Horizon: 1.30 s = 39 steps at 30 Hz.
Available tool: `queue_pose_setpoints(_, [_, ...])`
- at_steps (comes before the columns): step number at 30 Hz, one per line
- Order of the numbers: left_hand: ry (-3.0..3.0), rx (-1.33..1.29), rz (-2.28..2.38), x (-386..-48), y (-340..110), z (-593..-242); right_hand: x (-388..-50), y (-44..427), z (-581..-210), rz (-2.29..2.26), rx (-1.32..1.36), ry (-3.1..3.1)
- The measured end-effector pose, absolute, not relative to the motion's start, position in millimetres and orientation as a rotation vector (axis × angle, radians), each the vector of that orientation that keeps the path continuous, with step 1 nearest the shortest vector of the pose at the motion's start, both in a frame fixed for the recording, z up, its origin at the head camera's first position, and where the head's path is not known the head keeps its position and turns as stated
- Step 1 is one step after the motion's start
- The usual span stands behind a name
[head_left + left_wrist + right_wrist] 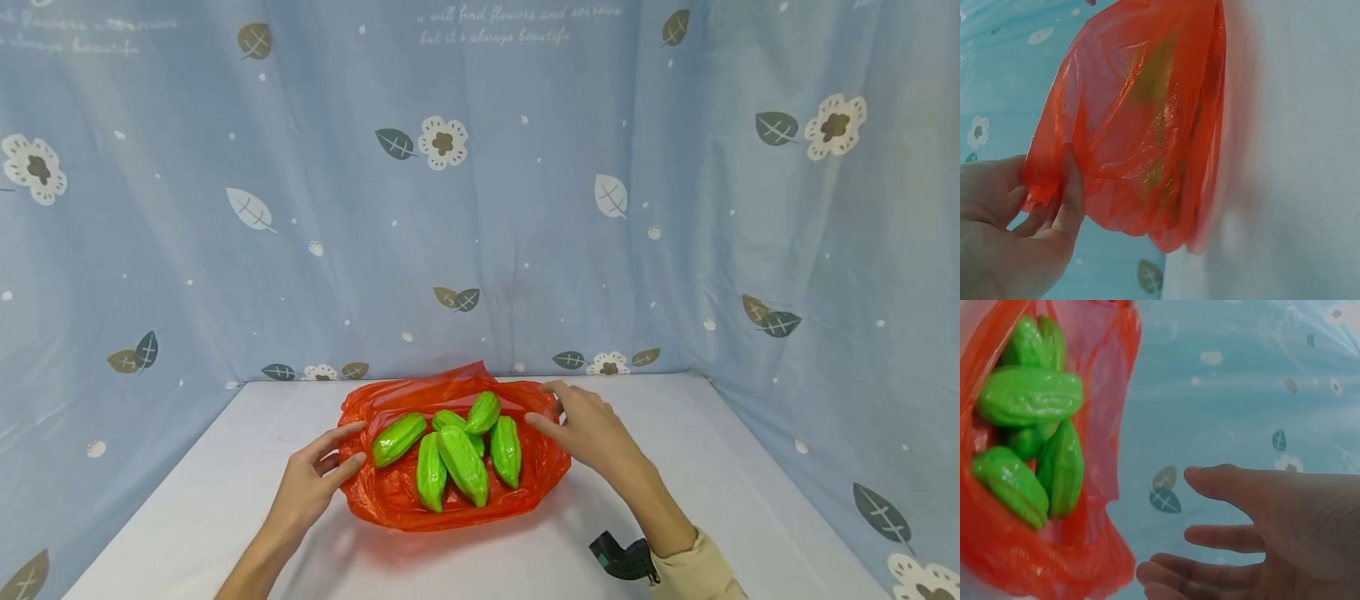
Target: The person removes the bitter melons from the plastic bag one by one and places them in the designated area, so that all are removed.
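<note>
Black strap [624,558]: lay by the right forearm, beside the pale sleeve [697,571].
Left hand [309,479]: at the bag's left end, nearer the wearer than the right one. Thumb and fingers pinched the bag's edge between them; bag lay to their right.
Right hand [588,425]: at the bag's far right corner, thumb and fingers spread, gripping nothing. Bag lay to their left. Light contact with the rim: couldn't tell.
Red bag [420,521]: on the table between both hands, mouth up and wide, long axis left-right, roughly along the line from hand to hand. Left was the closer hand, being in contact.
Green fruits [462,465]: at least six, ribbed, in the bag. Leftmost slanted; the front pair pointed mostly toward the wearer. Neither hand touched them.
Table [247,450]: white cover, under the bag.
Curtain [517,242]: blue, leaf-and-flower print, behind everything.
</note>
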State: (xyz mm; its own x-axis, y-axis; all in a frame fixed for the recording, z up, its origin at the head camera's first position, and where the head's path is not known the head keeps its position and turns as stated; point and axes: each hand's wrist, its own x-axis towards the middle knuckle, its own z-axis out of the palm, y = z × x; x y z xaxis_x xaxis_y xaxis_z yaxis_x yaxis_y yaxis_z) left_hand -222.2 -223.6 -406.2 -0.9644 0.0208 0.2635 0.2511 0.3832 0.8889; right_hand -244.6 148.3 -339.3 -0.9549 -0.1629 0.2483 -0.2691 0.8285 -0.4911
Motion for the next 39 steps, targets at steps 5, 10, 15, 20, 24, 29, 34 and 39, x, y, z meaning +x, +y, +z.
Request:
queue_pose_setpoints(5, [-2.426, -0.188, -1.656, -223, -223, -409, -252, 136, -338, 0.851, 0.419, -2.802])
queue_pose_setpoints(10, [-2.413, -0.145, -1.702, -225, -223, -412, -264, 126, -341, 0.908, 0.445, -2.827])
queue_pose_setpoints(15, [-2.379, -0.122, -1.747, -225, -222, -413, -274, 115, -343, 1.019, 0.406, -2.87])
queue_pose_setpoints(20, [-2.371, -0.115, -1.757, -224, -222, -413, -284, 107, -348, 1.089, 0.388, -2.907])
queue_pose_setpoints(24, [-2.365, -0.122, -1.75, -225, -223, -413, -290, 103, -353, 1.02, 0.388, -2.931])
queue_pose_setpoints(29, [-2.374, -0.101, -1.743, -224, -224, -412, -295, 98, -354, 0.976, 0.368, -2.973])
queue_pose_setpoints(34, [-2.388, -0.078, -1.741, -223, -225, -411, -299, 93, -354, 1.04, 0.355, -3.029])
queue_pose_setpoints(39, [-2.385, -0.091, -1.758, -224, -225, -412, -303, 89, -358, 1.116, 0.339, -3.042])
